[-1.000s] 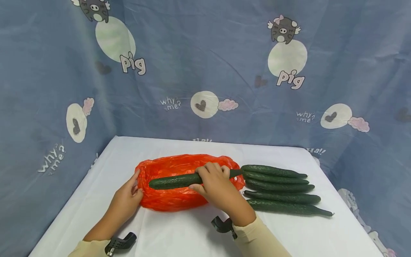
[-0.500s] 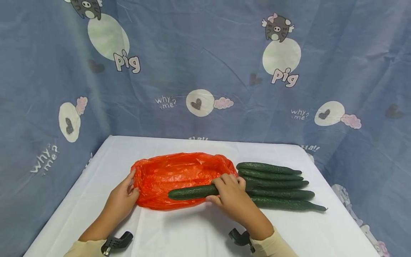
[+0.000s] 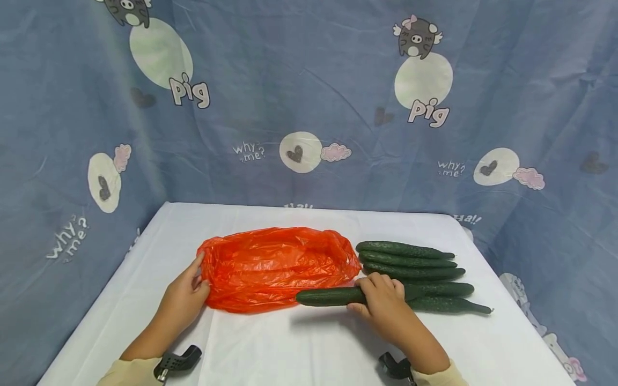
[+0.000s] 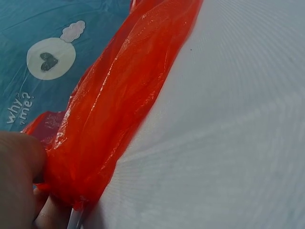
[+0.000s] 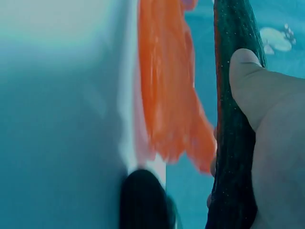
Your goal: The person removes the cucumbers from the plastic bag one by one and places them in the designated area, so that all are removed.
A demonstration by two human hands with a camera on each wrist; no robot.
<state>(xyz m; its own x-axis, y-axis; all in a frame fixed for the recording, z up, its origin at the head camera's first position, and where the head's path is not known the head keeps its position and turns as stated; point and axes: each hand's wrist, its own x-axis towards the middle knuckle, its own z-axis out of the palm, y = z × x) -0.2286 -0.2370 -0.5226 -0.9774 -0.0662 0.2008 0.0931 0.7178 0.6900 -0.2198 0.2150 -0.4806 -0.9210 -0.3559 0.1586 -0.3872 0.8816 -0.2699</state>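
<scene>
My right hand [image 3: 386, 305] grips a dark green cucumber [image 3: 330, 296] around its middle, its left end just past the bag's front right edge. The right wrist view shows the thumb lying along this cucumber [image 5: 236, 143]. A red plastic bag [image 3: 275, 262] lies spread with its mouth up, and no cucumber shows inside. My left hand [image 3: 182, 295] holds the bag's left rim between thumb and fingers. In the left wrist view the bag [image 4: 114, 105] bunches at the fingers, partly hidden. Several more cucumbers [image 3: 410, 261] lie side by side right of the bag.
A white cloth [image 3: 251, 348] covers the table. Blue printed fabric [image 3: 232, 118] hangs behind and at both sides. Black wrist devices [image 3: 179, 360] sit on both wrists. A dark rounded shape [image 5: 145, 200] stands low in the right wrist view, its kind unclear.
My right hand has carried the cucumber from above the bag to the right and nearer me, partly over the cucumber row. My left hand keeps its hold on the bag's rim.
</scene>
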